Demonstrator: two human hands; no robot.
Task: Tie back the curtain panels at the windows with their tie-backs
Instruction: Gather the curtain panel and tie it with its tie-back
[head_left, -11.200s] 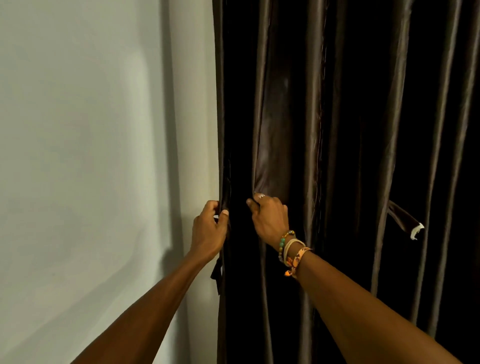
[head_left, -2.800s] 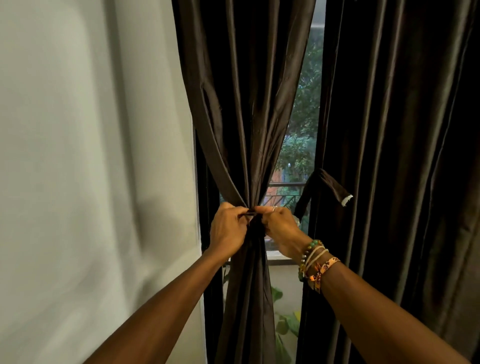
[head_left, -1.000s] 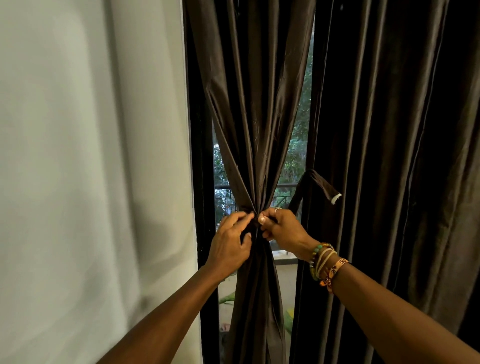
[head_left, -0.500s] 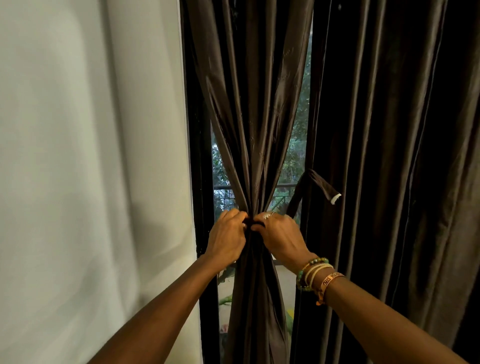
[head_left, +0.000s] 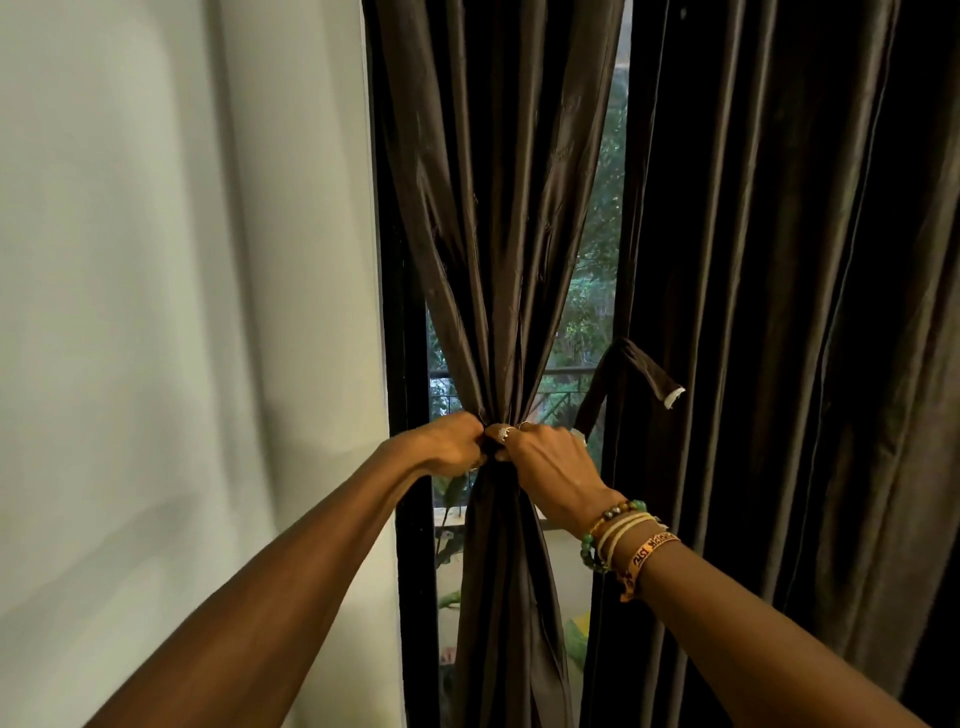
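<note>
A dark brown satin curtain panel (head_left: 498, 218) hangs at the window and is gathered into a narrow waist at mid height. My left hand (head_left: 451, 448) and my right hand (head_left: 545, 462) meet at that waist, each with fingers curled round the dark tie-back (head_left: 489, 457), which is mostly hidden between them. A second brown curtain panel (head_left: 779, 312) hangs loose on the right. Its own tie-back (head_left: 631, 379) dangles at its left edge, a folded strip with a white end.
A pale wall (head_left: 182, 312) fills the left side. The black window frame (head_left: 410, 364) stands beside the gathered panel. Through the glass I see trees, a railing (head_left: 563, 371) and green leaves lower down. Bracelets circle my right wrist (head_left: 623, 540).
Over the last second my hands have stayed at the gathered waist, the fingers shifting on the tie-back. Since 11 seconds ago the left panel has been bunched, which uncovered the window.
</note>
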